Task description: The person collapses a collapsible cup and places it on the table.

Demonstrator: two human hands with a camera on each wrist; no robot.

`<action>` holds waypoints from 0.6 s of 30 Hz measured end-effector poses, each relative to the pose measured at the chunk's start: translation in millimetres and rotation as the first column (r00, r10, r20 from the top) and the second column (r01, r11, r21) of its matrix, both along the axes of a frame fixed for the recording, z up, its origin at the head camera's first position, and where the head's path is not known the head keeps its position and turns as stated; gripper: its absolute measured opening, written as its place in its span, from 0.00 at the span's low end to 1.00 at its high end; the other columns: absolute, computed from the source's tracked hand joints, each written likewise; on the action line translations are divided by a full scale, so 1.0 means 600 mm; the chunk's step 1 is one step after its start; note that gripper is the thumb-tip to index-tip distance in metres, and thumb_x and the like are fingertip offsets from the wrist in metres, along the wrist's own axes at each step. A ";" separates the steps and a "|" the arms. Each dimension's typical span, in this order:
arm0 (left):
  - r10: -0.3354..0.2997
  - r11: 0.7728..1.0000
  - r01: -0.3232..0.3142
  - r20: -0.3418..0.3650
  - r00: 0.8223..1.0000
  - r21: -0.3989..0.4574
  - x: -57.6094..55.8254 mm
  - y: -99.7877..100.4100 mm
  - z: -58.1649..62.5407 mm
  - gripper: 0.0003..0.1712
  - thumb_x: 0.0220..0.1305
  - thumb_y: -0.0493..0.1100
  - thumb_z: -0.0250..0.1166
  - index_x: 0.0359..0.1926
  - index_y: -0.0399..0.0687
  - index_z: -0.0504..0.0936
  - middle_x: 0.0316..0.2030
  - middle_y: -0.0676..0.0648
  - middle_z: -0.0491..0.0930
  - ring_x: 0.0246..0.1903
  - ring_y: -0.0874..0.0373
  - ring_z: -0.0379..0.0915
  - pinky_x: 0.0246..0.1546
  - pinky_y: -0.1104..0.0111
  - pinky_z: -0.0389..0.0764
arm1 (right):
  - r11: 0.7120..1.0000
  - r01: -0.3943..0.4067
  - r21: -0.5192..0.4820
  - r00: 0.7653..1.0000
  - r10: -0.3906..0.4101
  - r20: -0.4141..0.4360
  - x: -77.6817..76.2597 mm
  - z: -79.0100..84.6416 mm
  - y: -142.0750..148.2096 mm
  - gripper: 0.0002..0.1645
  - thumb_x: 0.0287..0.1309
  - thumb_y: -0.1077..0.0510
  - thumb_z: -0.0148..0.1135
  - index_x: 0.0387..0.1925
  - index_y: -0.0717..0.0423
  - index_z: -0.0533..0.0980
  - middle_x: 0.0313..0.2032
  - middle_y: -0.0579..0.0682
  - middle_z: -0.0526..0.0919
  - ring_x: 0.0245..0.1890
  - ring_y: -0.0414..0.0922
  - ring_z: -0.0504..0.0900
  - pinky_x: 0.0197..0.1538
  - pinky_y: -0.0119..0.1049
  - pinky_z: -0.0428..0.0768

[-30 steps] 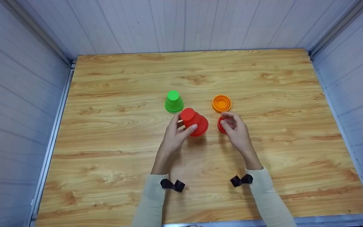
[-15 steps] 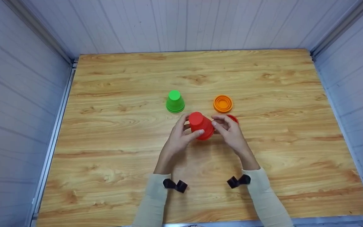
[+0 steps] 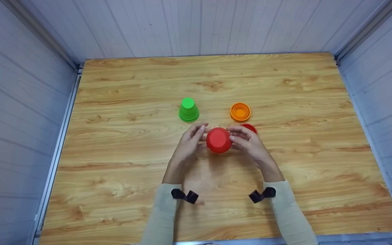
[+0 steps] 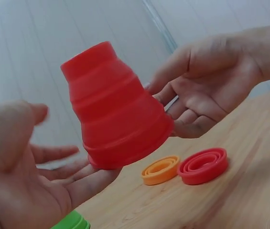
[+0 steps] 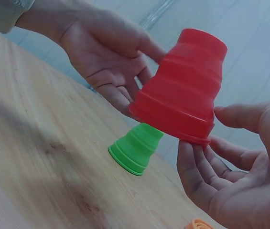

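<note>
A red collapsible cup [image 3: 218,140], stretched out in stepped rings, is held above the table, narrow base up and wide rim down. It leans a little in both wrist views. My right hand [image 3: 254,147] pinches its lower side, thumb on the wall [image 5: 187,86] and fingers under the rim. On the other side my left hand [image 3: 186,147] has its thumb lifted away from the cup; its fairly straight fingers [image 4: 94,183] touch beneath the rim. A second red cup [image 4: 203,166], folded flat into rings, lies on the table, partly hidden behind my right hand in the head view.
A green collapsible cup [image 3: 189,110] stands extended, base up, beyond my left hand. An orange one [image 3: 240,112] lies folded flat behind the flat red cup. Pale panelled walls [image 3: 199,27] border the wooden table [image 3: 121,204] at the back and both sides.
My right hand has come left from the flat red cup to grip the extended one. The extended cup has shifted right and tipped, base toward the head camera. My left thumb has come off it.
</note>
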State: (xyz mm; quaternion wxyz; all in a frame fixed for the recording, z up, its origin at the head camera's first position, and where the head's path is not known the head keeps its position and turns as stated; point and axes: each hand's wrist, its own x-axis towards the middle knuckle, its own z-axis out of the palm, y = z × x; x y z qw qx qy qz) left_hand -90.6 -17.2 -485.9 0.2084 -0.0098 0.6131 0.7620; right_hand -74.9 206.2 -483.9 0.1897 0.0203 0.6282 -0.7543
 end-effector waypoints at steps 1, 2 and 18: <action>-0.005 1.000 0.005 0.012 1.000 -0.008 -0.001 0.000 0.000 0.25 0.71 0.45 0.53 0.64 0.36 0.67 0.48 0.42 0.75 0.41 0.55 0.78 0.46 0.58 0.82 | 1.000 -0.013 -0.004 1.000 0.013 -0.005 0.000 0.001 0.001 0.29 0.60 0.59 0.63 0.60 0.65 0.68 0.50 0.53 0.77 0.48 0.45 0.78 0.51 0.36 0.82; -0.020 1.000 0.020 0.015 1.000 -0.016 -0.002 -0.002 0.000 0.25 0.70 0.44 0.55 0.63 0.36 0.67 0.46 0.43 0.76 0.39 0.56 0.78 0.46 0.59 0.83 | 1.000 -0.027 -0.008 1.000 0.026 -0.009 0.000 0.002 0.001 0.29 0.60 0.59 0.63 0.60 0.65 0.68 0.51 0.53 0.77 0.49 0.45 0.78 0.51 0.36 0.82; -0.227 0.974 0.227 -0.011 0.974 -0.019 -0.001 -0.014 0.013 0.16 0.62 0.36 0.63 0.50 0.35 0.75 0.39 0.47 0.77 0.36 0.59 0.76 0.39 0.67 0.83 | 0.989 -0.126 0.076 0.989 0.131 -0.065 0.007 0.012 0.001 0.21 0.59 0.60 0.64 0.51 0.68 0.73 0.42 0.50 0.80 0.40 0.44 0.79 0.47 0.33 0.82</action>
